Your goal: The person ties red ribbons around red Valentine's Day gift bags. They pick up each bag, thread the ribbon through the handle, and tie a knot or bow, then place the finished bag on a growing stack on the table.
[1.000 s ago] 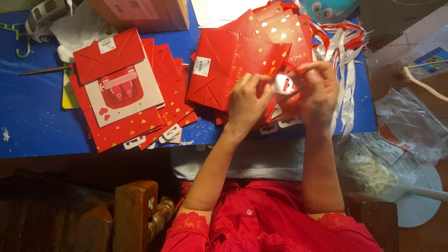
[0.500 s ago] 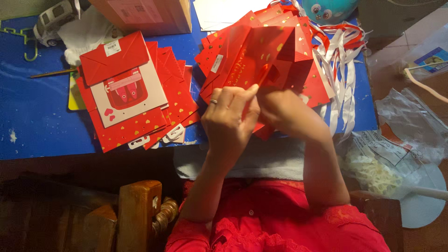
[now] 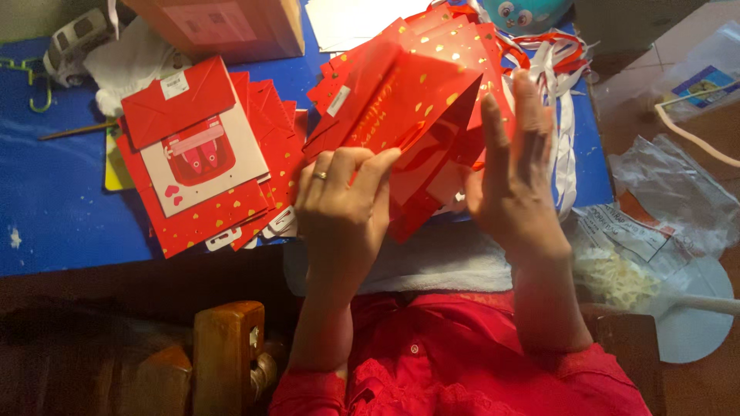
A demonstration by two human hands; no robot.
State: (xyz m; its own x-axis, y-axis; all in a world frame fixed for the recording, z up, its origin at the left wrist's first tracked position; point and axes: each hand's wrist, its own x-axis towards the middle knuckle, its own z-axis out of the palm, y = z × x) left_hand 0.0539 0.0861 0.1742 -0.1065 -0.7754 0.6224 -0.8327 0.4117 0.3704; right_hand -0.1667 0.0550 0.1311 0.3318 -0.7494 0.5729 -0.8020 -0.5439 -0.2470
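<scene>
My left hand [image 3: 339,204], with a ring on one finger, grips the near side of a red paper gift bag [image 3: 420,115] speckled with gold. My right hand [image 3: 512,177] presses flat against the bag's right side, fingers straight and pointing up. The bag is lifted off the blue table [image 3: 54,200] and partly spread. Under and behind it lies a heap of more red folded bags [image 3: 439,31]. To the left rests a stack of flat red bags [image 3: 204,166], the top one with a white panel and a red picture.
White and red ribbons [image 3: 566,100] trail off the table's right edge. A cardboard box [image 3: 223,27] stands at the back, with a toy car [image 3: 73,42] and a green hanger [image 3: 35,81] at far left. Clear plastic bags [image 3: 663,200] lie on the floor right; a wooden post [image 3: 223,354] stands at lower left.
Both hands lifted the red bag from the pile. My right hand moved from under it to its right side, fingers now straight; my left hand took the near side.
</scene>
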